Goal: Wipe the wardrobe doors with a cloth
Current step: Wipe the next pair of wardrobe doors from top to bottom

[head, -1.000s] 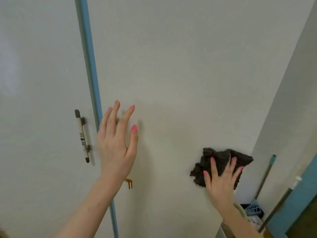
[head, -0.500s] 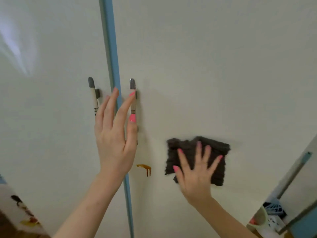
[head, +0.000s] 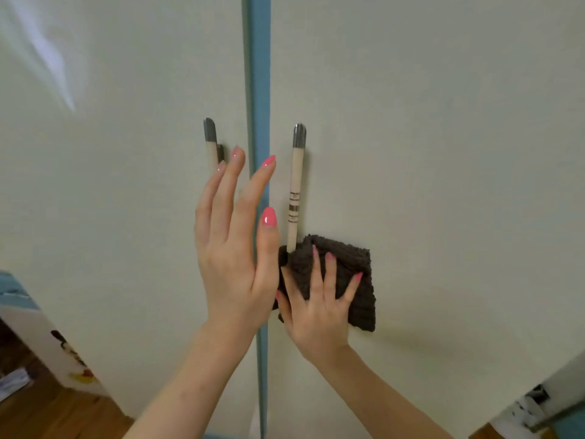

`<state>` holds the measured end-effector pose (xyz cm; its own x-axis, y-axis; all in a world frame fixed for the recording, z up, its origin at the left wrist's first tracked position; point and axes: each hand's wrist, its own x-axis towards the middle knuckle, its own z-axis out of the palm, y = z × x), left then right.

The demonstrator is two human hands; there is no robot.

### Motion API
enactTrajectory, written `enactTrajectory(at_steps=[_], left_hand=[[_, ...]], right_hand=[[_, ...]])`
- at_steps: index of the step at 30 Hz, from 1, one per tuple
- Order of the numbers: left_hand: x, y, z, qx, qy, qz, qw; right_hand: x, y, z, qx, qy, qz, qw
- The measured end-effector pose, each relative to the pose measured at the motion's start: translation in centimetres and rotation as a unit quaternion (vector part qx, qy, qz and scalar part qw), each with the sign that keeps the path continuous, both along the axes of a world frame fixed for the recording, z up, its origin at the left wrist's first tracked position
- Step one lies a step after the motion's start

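Observation:
Two pale wardrobe doors fill the view, the left door [head: 110, 201] and the right door [head: 443, 153], parted by a blue vertical strip [head: 257, 90]. Each door has a rod handle: the left handle [head: 210, 141] and the right handle [head: 296, 185]. My right hand [head: 316, 299] presses a dark brown cloth [head: 351, 280] flat against the right door with spread fingers, at the foot of the right handle. The cloth covers the handle's lower end. My left hand [head: 234, 242] is held up with straight fingers over the blue strip; whether it touches the doors I cannot tell.
A wooden floor [head: 57, 410] shows at the lower left, beside a white panel with coloured pictures [head: 63, 353]. Blue trim and white clutter [head: 538, 403] sit at the lower right corner.
My right hand has slid the cloth leftward across the right door, from its right edge to the handle. The cloth now covers the small orange mark. The view has shifted left.

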<state>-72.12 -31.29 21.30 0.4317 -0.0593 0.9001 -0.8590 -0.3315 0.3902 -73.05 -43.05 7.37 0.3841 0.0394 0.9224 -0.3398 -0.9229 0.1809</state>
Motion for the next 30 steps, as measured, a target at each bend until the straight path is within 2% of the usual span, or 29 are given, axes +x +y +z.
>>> enactTrajectory(at_steps=[3, 7, 13, 17, 21, 26, 30], left_hand=[[-0.2, -0.1, -1.3, -0.011, -0.004, -0.007, 1.0], [-0.5, 0.0, -2.8, -0.006, 0.002, -0.007, 1.0], [-0.8, 0.5, -4.3, 0.019, 0.029, -0.005, 0.999], [-0.7, 0.3, -3.8, 0.024, 0.033, -0.007, 0.999], [-1.1, -0.3, -3.1, 0.025, 0.036, -0.02, 0.999], [-1.8, -0.7, -1.5, 0.022, 0.05, -0.029, 0.998], [-2.2, -0.5, -1.1, 0.018, 0.031, -0.053, 0.998]], right_hand=[[0.3, 0.4, -2.7, -0.013, 0.022, -0.009, 1.0], [-0.3, -0.1, -7.3, -0.111, 0.122, 0.024, 0.986], [-3.7, -4.4, -8.3, -0.179, 0.18, 0.03, 0.967], [-7.8, -9.5, -6.2, -0.125, 0.116, -0.004, 0.985], [-11.0, -12.8, -0.3, -0.054, 0.02, -0.048, 0.997], [-9.6, -12.9, 8.3, 0.038, -0.088, -0.048, 0.994], [-8.0, -11.1, 9.3, 0.08, -0.129, -0.042, 0.988]])
